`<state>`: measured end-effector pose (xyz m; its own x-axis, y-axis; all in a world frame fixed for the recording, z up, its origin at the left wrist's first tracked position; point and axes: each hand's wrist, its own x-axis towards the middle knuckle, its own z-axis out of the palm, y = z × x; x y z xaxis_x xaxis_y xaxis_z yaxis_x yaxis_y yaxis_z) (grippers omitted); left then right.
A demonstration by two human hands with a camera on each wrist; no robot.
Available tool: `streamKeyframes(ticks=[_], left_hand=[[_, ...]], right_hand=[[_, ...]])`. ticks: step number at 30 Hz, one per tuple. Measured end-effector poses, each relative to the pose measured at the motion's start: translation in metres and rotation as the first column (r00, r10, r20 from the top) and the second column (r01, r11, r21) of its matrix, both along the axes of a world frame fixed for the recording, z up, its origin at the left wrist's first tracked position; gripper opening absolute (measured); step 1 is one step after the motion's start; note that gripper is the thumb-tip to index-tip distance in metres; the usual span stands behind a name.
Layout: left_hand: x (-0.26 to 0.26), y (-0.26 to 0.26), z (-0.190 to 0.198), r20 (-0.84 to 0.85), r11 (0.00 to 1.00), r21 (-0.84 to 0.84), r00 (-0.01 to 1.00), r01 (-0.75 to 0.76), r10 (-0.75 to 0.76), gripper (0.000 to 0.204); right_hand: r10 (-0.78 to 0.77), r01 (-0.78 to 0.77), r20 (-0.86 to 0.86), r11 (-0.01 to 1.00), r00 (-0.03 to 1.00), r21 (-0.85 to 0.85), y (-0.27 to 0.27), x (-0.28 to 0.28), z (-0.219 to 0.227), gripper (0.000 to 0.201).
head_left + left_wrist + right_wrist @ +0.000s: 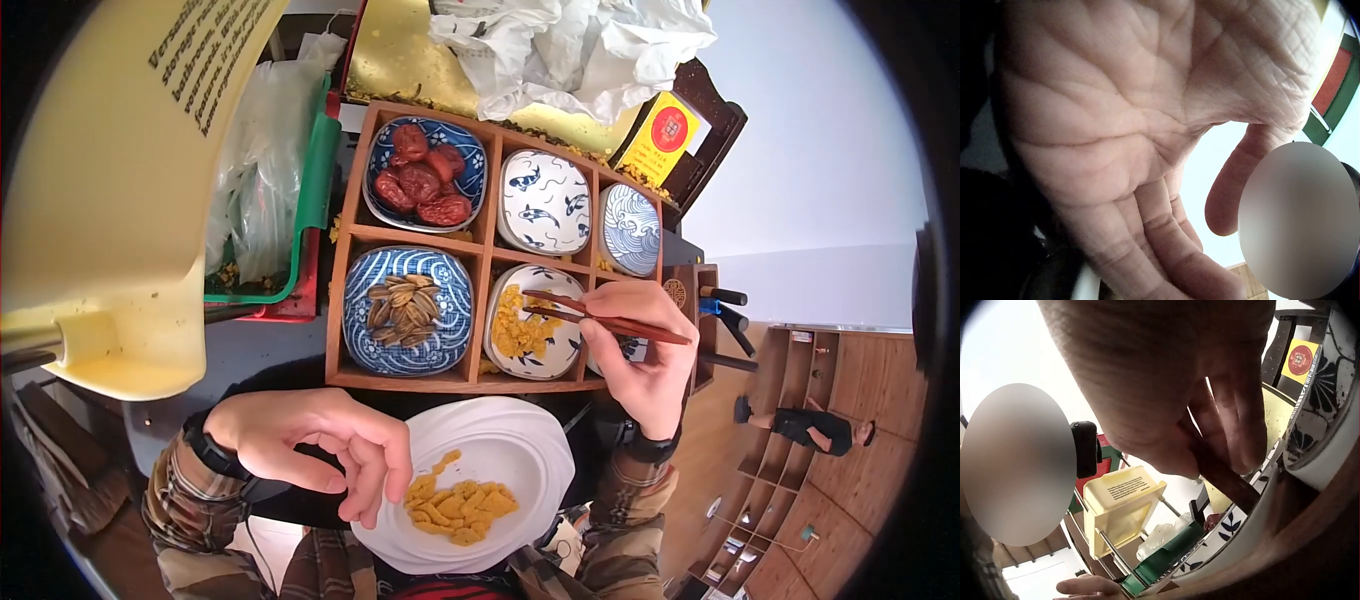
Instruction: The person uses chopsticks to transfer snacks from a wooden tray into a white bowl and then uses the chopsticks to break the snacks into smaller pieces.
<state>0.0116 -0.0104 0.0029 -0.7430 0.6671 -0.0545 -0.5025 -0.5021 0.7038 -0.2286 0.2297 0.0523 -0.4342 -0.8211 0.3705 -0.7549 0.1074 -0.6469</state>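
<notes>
My right hand (645, 350) pinches reddish-brown wooden tongs (640, 327) between thumb and fingers. The two tips lie slightly apart over the yellow flakes (515, 328) in a small white patterned bowl (565, 347). In the right wrist view, the tongs (1229, 481) reach down toward a bowl's rim. A white plate (535, 430) below the box carries a heap of yellow flakes (465, 508). Over the plate's left side hovers my left hand (330, 440), its fingers loosely bent and nothing held; the left wrist view shows its bare palm (1116, 125).
The wooden compartment box (483, 300) also holds bowls of red dates (420, 180) and striped seeds (405, 310), plus two patterned bowls at the upper right. Leftward stand a green tray (318, 190) with plastic bags and a yellow bin (110, 250). Another person (815, 428) is far right.
</notes>
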Motion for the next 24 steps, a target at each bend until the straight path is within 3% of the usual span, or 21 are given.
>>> streamKeyframes(ticks=[3, 9, 11, 12, 14, 16, 19, 20, 22, 24], left_hand=[[0.000, -0.001, -0.001, -0.001, 1.000, 0.004, 1.000, 0.000, 0.000, 0.028], [0.001, 0.000, 0.001, 0.004, 1.000, -0.006, 1.000, -0.010, 0.010, 0.029], [0.001, 0.001, 0.000, 0.006, 1.000, 0.000, 1.000, -0.019, 0.019, 0.029], [0.002, 0.001, 0.000, 0.011, 1.000, -0.002, 1.000, -0.021, 0.021, 0.030], [0.003, 0.002, 0.000, 0.017, 1.000, -0.007, 1.000, -0.025, 0.025, 0.031], [0.004, 0.004, 0.002, 0.039, 0.998, 0.022, 0.998, -0.052, 0.051, 0.033], [0.004, 0.005, 0.003, 0.035, 0.998, 0.021, 0.998, -0.061, 0.061, 0.038], [0.003, 0.005, 0.005, 0.039, 0.997, 0.023, 0.996, -0.075, 0.074, 0.039], [0.004, 0.008, 0.006, 0.065, 0.992, 0.046, 0.992, -0.116, 0.113, 0.038], [0.003, 0.009, 0.006, 0.020, 0.992, 0.029, 0.992, -0.124, 0.123, 0.037]], right_hand=[[0.022, -0.022, 0.008, 0.999, 1.000, 0.037, 0.003, -0.002, -0.001, 0.025], [0.024, -0.022, 0.036, 0.999, 0.999, -0.041, 0.007, -0.005, -0.007, 0.025], [-0.017, 0.047, 0.214, 0.989, 0.977, -0.137, 0.012, -0.002, -0.009, 0.023], [-0.016, 0.047, 0.217, 0.990, 0.976, -0.136, 0.013, 0.000, -0.008, 0.023], [-0.014, 0.149, 0.449, 0.952, 0.893, -0.267, 0.014, 0.006, -0.003, 0.019], [0.046, 0.117, 0.481, 0.946, 0.876, -0.303, 0.017, 0.006, 0.001, 0.018], [0.223, 0.001, 0.638, 0.944, 0.737, -0.331, 0.024, 0.019, 0.006, 0.021], [0.227, 0.000, 0.642, 0.943, 0.733, -0.334, 0.025, 0.023, 0.004, 0.021], [0.326, -0.124, 0.656, 0.934, 0.681, -0.336, 0.028, 0.033, 0.001, 0.022], [0.313, -0.119, 0.697, 0.942, 0.645, -0.314, 0.032, 0.041, -0.001, 0.023]])
